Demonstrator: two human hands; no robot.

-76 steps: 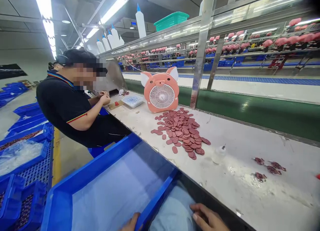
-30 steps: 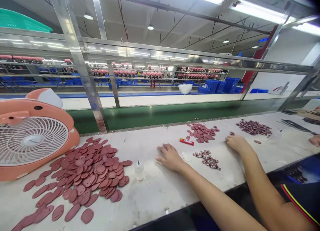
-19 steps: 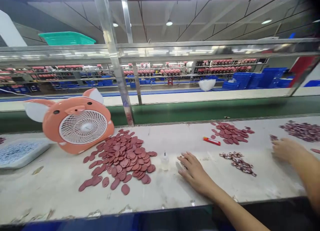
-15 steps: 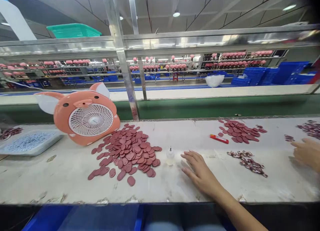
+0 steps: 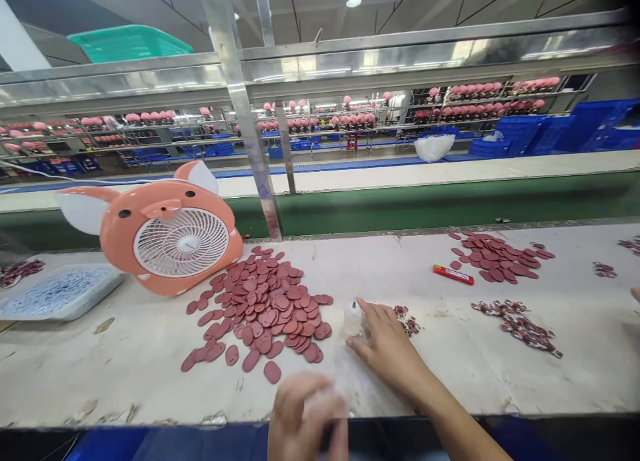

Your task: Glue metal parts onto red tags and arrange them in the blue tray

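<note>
R hand (image 5: 385, 341) is reaching in from the lower right w/ its back up. The forefinger is lying along the far side of a small clear squeeze bottle (image 5: 353, 319) and the thumb is pressing in at its near side, so the bottle is sitting pinched between the two. The other fingers are curling loosely to the right. L hand (image 5: 305, 414) is rising at the bottom edge, v. blurred. Whether it is spread, curled or carrying anything can't be told.

The bottle is standing on its base on the white workbench (image 5: 125, 354). Its long axis is running vertical and the thin nozzle is pointing straight up. It is sitting just right of a big heap of pink oval pieces (image 5: 260, 308), touching none that can be made out. It is near a few dark scraps (image 5: 407, 321) on its other side.

A pig-shaped desk fan (image 5: 170, 238) is standing behind the heap, grille facing the camera. A shallow tray of pale blue bits (image 5: 55, 291) is lying to its left. Further right along the bench a red marker (image 5: 453, 274) is lying flat, pointing left-right, beside a second heap of pink pieces (image 5: 500, 261). A strip of dark trimmings (image 5: 520, 324) is lying nearer the front edge. A co-worker's hand (image 5: 636, 292) is just showing at the right border, well apart from the bottle. A green conveyor belt (image 5: 425, 204) is running behind the bench, w/ a steel post (image 5: 245, 134) standing at the bench's back edge and a green basket (image 5: 130, 42) sitting on the shelf overhead.
</note>
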